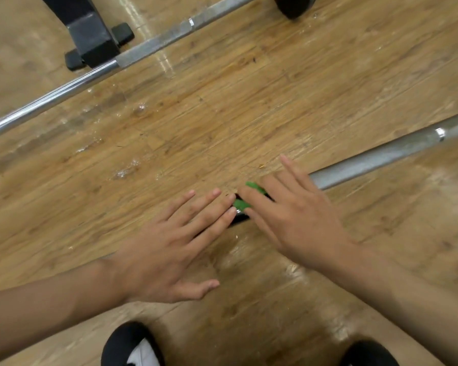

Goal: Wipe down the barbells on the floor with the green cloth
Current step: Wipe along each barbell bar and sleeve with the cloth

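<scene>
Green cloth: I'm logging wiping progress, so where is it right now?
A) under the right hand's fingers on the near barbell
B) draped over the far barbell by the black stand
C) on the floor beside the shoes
A: the green cloth peeks out beneath the spread fingers of the right hand, on the near barbell.

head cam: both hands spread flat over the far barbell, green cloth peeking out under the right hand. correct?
One thing is off: the hands are over the near barbell, not the far barbell, which lies untouched by the black stand. The rest holds in the head view: left hand and right hand are spread flat, and the green cloth peeks out under the right hand.
</scene>
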Demonstrator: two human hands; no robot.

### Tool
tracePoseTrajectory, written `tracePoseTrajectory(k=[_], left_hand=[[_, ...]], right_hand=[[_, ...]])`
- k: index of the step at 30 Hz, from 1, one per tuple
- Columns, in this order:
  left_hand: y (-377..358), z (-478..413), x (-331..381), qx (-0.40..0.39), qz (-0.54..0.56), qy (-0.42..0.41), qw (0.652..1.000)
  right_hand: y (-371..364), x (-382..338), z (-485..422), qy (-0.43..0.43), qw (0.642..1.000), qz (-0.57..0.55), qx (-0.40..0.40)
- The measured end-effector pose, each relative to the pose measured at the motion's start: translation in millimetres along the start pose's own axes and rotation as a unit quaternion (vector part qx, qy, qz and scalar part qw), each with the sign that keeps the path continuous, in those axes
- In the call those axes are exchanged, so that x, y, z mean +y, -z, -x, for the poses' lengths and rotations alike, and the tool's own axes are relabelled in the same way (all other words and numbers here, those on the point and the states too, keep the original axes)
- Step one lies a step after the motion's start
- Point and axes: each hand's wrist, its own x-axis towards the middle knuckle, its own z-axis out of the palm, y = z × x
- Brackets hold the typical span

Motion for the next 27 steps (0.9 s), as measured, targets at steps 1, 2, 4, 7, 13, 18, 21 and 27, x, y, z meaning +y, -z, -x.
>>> tracePoseTrajectory(k=[1, 2, 4, 7, 13, 18, 21, 27], left_hand=[[0.3, -1.5, -3.8, 0.005, 0.0, 0.0, 1.0], [0.4, -2.2, -7.7, 0.009, 0.003, 0.0, 1.0], [0.5, -3.7, -16.6, 0.013, 0.008, 0.003, 1.0], [0.5, -8.9, -28.6, 0.011, 0.014, 0.003, 1.0], [1.5, -14.8, -49.2, 0.018, 0.031, 0.005, 0.999], [7.2, -33.1, -68.4, 0.022, 0.009, -0.008, 1.0], [3.9, -48.7, -70.3, 0.032, 0.038, -0.003, 0.999], [-1.5, -58.7, -77.9, 0.031, 0.048, 0.023, 0.998]], right_hand=[[2.5, 17.7, 1.4, 0.005, 1.0, 0.011, 0.006], [4.2, 39.4, 6.2, -0.016, 0.999, 0.024, 0.017], [11.3, 84.1, 15.7, -0.092, 0.993, 0.056, 0.042], [14.6, 105.3, 16.4, -0.218, 0.971, 0.059, 0.073], [-23.4, 17.1, -32.2, -0.067, 0.996, -0.011, 0.056], [-13.8, 94.7, -24.8, -0.095, 0.989, 0.076, 0.089], [-9.1, 110.8, -26.9, -0.234, 0.962, 0.041, 0.133], [-40.5, 41.5, -60.6, -0.071, 0.992, 0.009, 0.109]])
